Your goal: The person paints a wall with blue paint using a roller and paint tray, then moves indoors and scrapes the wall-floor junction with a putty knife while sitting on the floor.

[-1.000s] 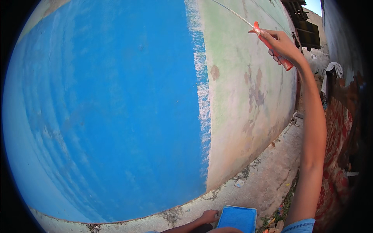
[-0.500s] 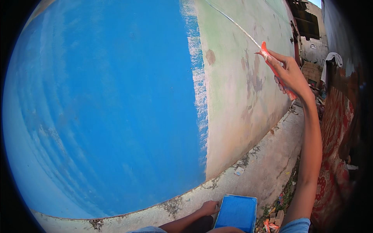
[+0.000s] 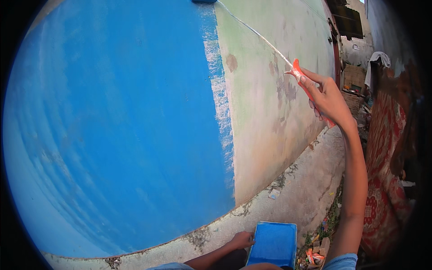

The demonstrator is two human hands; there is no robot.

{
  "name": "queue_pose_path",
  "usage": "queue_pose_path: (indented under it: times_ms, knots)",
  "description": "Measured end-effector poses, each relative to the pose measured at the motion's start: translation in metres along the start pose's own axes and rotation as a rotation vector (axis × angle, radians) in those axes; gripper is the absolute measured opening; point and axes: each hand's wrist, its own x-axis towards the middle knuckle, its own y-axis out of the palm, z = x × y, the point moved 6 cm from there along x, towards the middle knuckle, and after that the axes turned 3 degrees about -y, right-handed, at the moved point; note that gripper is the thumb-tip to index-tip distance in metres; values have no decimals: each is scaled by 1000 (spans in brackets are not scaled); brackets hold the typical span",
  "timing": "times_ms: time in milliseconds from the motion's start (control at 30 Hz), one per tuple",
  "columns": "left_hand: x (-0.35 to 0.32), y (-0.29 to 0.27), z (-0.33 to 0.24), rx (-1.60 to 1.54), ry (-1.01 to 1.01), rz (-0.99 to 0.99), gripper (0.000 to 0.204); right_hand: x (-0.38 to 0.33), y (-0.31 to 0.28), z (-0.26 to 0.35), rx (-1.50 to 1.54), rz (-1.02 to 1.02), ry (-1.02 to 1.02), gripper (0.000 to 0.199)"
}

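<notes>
My right hand point(image 3: 330, 100) is closed around the red handle of a paint roller point(image 3: 269, 43), raised at the right. Its thin, paint-specked metal rod runs up and left. At the top edge, the blue roller head point(image 3: 204, 1) is partly in view against the wall, by the edge of the blue paint. Low down, my left hand point(image 3: 243, 240) is closed at the left rim of a paint tray point(image 3: 294, 240) coated with blue paint; its fingertips are hard to make out. The wall's left part is blue point(image 3: 126, 117), its right part pale green and patchy point(image 3: 256, 135).
A concrete ledge point(image 3: 310, 171) follows the wall's foot. Rubble and litter point(image 3: 317, 252) lie beside the tray. At the right hang a red patterned cloth point(image 3: 380, 180) and a white cloth point(image 3: 380, 58). A dark doorway and metal roofing point(image 3: 348, 20) stand farther back.
The roller head has come into view at the top edge. My right hand and the handle have shifted a little left and down in the picture. My left hand stays at the tray.
</notes>
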Motion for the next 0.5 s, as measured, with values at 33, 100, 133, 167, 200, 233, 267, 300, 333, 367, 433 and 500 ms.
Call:
queue_pose_path:
  times_ms: [33, 100, 133, 167, 200, 233, 267, 300, 333, 367, 433, 500]
  knots:
    - [0, 0, 3, 4, -23, 20, 37, 15, -3, 8, -3, -3, -14, 46]
    - [-2, 0, 11, 11, -75, 55, 36, 44, -9, 20, 2, -33, -76, 46]
    - [-3, -1, 12, 53, -55, 9, 36, 58, -11, 25, 1, -44, -102, 46]
    - [-3, -2, 16, 49, -69, 8, 36, 72, -14, 30, 6, -52, -120, 46]
    - [1, -4, 12, 38, -66, 7, 36, 85, -19, 39, -7, -60, -140, 46]
    - [1, -5, 13, 30, -74, 11, 36, 97, -23, 44, -8, -67, -154, 46]
    - [3, -5, 13, 33, -72, 11, 36, 108, -26, 50, -17, -63, -153, 45]
    - [0, -6, 18, 36, -85, 8, 36, 122, -24, 55, 7, -66, -177, 45]
    - [2, -4, 18, 37, -83, 15, 36, 134, -25, 59, 18, -72, -194, 44]
    - [4, -3, 18, 36, -80, 21, 36, 143, -26, 62, 26, -78, -209, 44]
    - [6, 0, 21, 37, -89, 33, 36, 146, -28, 67, 25, -72, -229, 44]
    - [5, 1, 17, 45, -83, 30, 36, 142, -31, 65, 0, -66, -230, 45]
